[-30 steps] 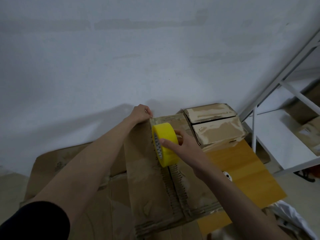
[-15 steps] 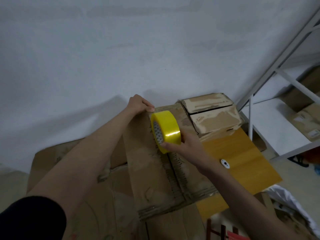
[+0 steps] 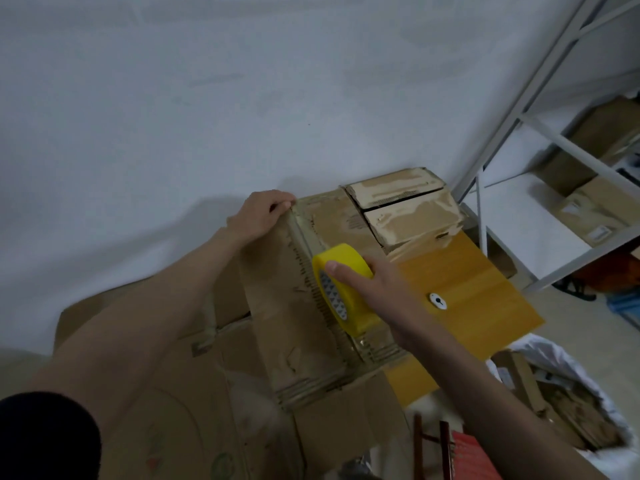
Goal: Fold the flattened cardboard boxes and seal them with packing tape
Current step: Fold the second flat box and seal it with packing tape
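Note:
A worn brown cardboard box (image 3: 294,317) stands in front of me with its top flaps folded shut. My left hand (image 3: 261,213) pinches the far edge of the box at the end of the centre seam. My right hand (image 3: 374,289) grips a yellow roll of packing tape (image 3: 343,289) that rests on the seam near the box's middle. A strip of clear tape runs along the seam from my left hand to the roll.
A smaller folded cardboard box (image 3: 405,206) sits at the back right on a yellow wooden table (image 3: 485,296). Flattened cardboard (image 3: 166,393) lies at the left. A white metal shelf (image 3: 540,216) with boxes stands at the right. A white bag of cardboard scraps (image 3: 561,403) is at the lower right.
My right hand has drawn the tape roll along the seam toward me, away from the far edge. My left hand has stayed at the far edge.

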The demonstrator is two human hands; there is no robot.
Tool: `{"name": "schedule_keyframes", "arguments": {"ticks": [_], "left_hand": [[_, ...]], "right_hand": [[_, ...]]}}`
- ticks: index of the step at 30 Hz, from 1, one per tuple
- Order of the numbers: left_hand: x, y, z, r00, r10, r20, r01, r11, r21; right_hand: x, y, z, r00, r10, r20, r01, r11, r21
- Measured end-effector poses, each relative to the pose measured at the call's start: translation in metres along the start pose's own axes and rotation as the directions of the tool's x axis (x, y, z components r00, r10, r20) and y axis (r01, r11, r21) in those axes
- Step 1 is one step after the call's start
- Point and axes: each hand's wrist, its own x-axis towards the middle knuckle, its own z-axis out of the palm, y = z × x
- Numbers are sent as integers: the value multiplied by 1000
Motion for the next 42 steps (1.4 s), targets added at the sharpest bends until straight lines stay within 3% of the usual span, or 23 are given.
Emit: {"name": "schedule_keyframes", "arguments": {"ticks": [5,11,16,21,26,31,37,42], "left_hand": [[-26,-6,-5,934,209,290,-276,937,212],[-36,-5,-12,861,286,421,-449,817,363],[-50,-1,-13,837,331,437,-497,794,350],[-67,7,-3,807,386,447,-542,785,299],[-82,8,11,847,360,391,-483,827,286],[-79,10,11,838,355,414,-481,839,255],[-79,12,11,835,293,466,-462,833,304],[-80,17,9,818,273,506,-483,804,346]], "right_hand": [[-4,3,-4,999,-22,46,20,999,37],[-14,10,-6,995,-78,58,76,996,38],[-26,28,-3,993,-109,-53,111,992,51],[-35,47,7,969,-204,-142,193,978,-84],[-34,51,18,943,-279,-180,254,956,-150],[-38,38,19,924,-328,-199,287,935,-206],[-59,36,4,929,-240,-280,164,949,-271],[-60,22,7,947,-206,-245,97,914,-393]]}}
